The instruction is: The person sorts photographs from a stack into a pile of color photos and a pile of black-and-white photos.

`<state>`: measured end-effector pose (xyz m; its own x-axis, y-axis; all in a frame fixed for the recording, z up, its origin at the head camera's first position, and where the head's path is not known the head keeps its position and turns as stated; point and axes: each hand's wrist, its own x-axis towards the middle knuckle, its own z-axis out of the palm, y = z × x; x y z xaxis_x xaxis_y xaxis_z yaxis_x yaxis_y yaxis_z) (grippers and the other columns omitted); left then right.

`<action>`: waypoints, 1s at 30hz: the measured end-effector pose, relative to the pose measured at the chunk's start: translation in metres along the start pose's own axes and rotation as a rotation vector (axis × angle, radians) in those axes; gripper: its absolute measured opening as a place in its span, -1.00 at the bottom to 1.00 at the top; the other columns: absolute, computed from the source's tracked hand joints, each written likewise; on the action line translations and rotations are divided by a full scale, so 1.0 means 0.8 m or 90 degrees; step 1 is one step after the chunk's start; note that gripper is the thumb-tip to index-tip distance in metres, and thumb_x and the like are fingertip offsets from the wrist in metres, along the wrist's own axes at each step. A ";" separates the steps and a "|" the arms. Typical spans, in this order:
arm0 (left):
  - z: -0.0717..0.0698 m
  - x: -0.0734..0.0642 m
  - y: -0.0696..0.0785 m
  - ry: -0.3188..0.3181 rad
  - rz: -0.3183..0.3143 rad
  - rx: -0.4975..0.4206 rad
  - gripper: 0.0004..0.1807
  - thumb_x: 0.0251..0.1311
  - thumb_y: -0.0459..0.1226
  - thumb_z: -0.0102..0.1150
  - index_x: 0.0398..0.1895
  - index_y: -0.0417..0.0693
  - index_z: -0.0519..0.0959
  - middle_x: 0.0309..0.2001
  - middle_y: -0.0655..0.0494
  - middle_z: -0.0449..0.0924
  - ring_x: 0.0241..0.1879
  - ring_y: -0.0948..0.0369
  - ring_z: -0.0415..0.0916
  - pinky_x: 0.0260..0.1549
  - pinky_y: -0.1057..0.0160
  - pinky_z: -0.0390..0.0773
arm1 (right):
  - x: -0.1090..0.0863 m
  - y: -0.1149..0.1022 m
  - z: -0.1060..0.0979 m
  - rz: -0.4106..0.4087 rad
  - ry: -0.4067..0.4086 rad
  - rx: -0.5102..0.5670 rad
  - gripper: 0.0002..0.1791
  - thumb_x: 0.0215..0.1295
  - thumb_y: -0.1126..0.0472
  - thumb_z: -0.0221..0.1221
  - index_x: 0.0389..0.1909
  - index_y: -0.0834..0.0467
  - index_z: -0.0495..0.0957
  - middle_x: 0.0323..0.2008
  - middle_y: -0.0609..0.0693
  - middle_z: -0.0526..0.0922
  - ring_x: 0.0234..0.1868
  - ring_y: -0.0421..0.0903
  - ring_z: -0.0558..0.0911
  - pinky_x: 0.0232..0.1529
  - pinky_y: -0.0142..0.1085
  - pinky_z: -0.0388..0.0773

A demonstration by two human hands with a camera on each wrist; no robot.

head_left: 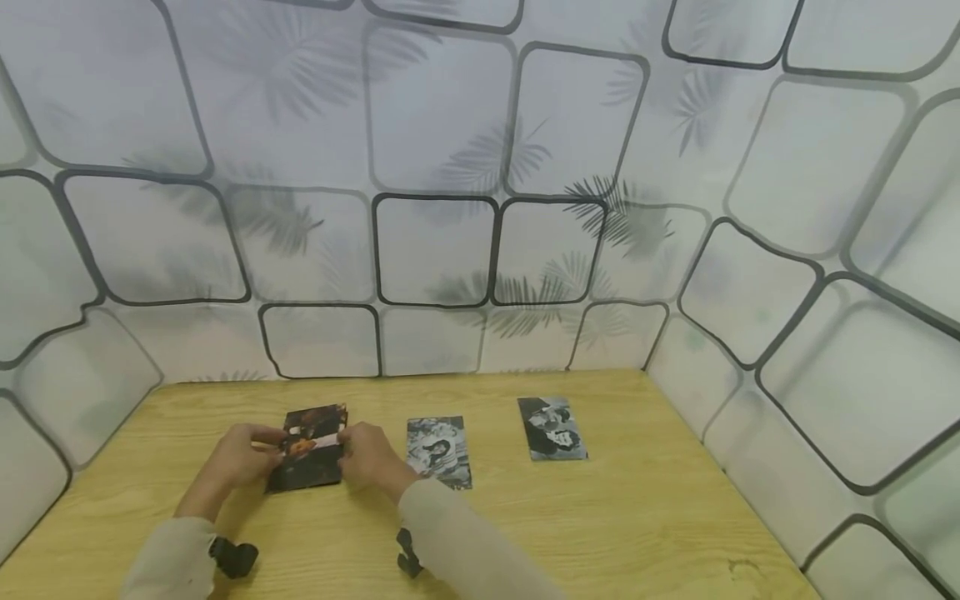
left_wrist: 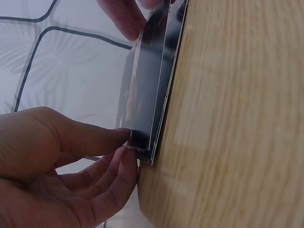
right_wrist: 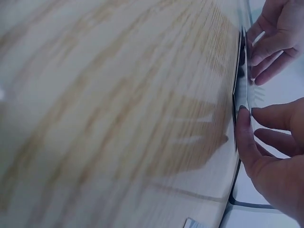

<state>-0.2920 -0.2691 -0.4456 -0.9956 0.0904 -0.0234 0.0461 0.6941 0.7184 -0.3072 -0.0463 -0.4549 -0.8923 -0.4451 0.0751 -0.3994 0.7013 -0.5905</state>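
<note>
A dark colour photo [head_left: 309, 471] with an orange patch lies at the left of the table, between both hands. My left hand [head_left: 238, 457] pinches its left edge between thumb and fingers. In the left wrist view the photo [left_wrist: 145, 95] is lifted slightly off another glossy print [left_wrist: 167, 78] beneath it. On the opposite side my right hand [head_left: 369, 454] holds the right edge, with thumb and forefinger close on it in the right wrist view. Just right of that hand lies a black-and-white photo [head_left: 441, 446] of a long-haired person.
Another black-and-white photo [head_left: 553, 429] lies farther right on the light wood table [head_left: 622, 517]. Patterned white cloth walls [head_left: 435, 250] rise at the back and sides of the table. Both sleeves carry a black wrist mount [head_left: 234, 557].
</note>
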 end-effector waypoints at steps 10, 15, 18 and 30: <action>-0.001 0.000 0.004 -0.001 -0.005 0.013 -0.59 0.20 -0.48 0.27 0.12 -0.51 0.59 0.05 -0.52 0.62 0.01 -0.29 0.67 -0.27 0.16 0.73 | 0.000 -0.005 0.006 0.045 0.022 -0.032 -0.60 0.22 0.31 0.42 0.10 0.23 0.70 -0.52 -0.08 0.67 -0.48 -0.32 0.46 -0.09 -0.53 0.63; -0.001 0.000 0.004 -0.003 -0.009 0.005 -0.58 0.20 -0.48 0.27 0.13 -0.52 0.57 0.07 -0.53 0.61 0.03 -0.31 0.66 -0.26 0.16 0.74 | 0.000 -0.005 0.008 0.050 0.025 -0.053 -0.61 0.24 0.27 0.42 0.11 0.20 0.70 -0.47 -0.10 0.70 -0.39 -0.31 0.56 -0.14 -0.54 0.62; -0.002 -0.001 0.003 -0.003 -0.006 0.002 -0.55 0.21 -0.48 0.25 0.16 -0.55 0.54 0.12 -0.56 0.57 0.06 -0.34 0.63 -0.22 0.11 0.75 | 0.000 -0.005 0.007 0.057 0.024 -0.046 -0.57 0.23 0.26 0.41 0.14 0.15 0.69 -0.20 -0.07 0.81 -0.14 -0.25 0.72 -0.03 -0.51 0.64; 0.012 0.001 0.030 0.000 0.043 -0.005 -0.48 0.25 -0.37 0.37 0.20 -0.54 0.51 0.13 -0.56 0.54 0.05 -0.33 0.62 -0.16 0.02 0.76 | -0.021 0.019 -0.034 0.057 -0.002 0.071 -0.57 0.29 0.25 0.33 0.19 0.14 0.63 0.12 0.07 0.73 0.14 -0.01 0.70 0.10 -0.27 0.69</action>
<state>-0.2909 -0.2454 -0.4350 -0.9902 0.1372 0.0254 0.1129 0.6808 0.7238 -0.3042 -0.0128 -0.4434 -0.9227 -0.3851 0.0161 -0.2922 0.6716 -0.6808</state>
